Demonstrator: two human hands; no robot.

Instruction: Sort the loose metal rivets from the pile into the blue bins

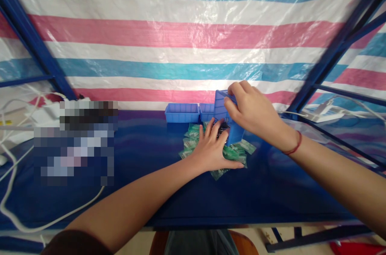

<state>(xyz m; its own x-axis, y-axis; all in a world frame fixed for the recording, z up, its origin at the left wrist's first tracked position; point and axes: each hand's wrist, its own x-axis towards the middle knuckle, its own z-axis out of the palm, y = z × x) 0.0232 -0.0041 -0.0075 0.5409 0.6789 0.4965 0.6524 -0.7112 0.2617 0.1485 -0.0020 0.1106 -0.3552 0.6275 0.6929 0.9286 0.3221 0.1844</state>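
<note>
Head view. Right hand (251, 112) grips a blue bin (226, 120) by its upper rim, fingers curled over the edge, thumb on the near face; the bin is tipped up on end, its open side facing the left hand. A red band circles the right wrist.

Left hand (212, 148) lies palm-down with fingers spread, pressed flat on a pile of small green-and-clear packets (238, 152). Its fingertips point to 12 o'clock and reach the mouth of the tipped bin, at 1 o'clock from the hand. Packets show around the hand at 9, 6 and 3 o'clock, all resting on the dark blue tabletop (169, 190).

Two more blue bins stand upright against the striped tarp: one (182, 113) at 11 o'clock from the left hand, well apart from it, and a second (206, 111) just beside it, touching or nearly touching the tipped bin; cannot tell which.

White cables (18, 215) trail along the table's 9 o'clock side.
</note>
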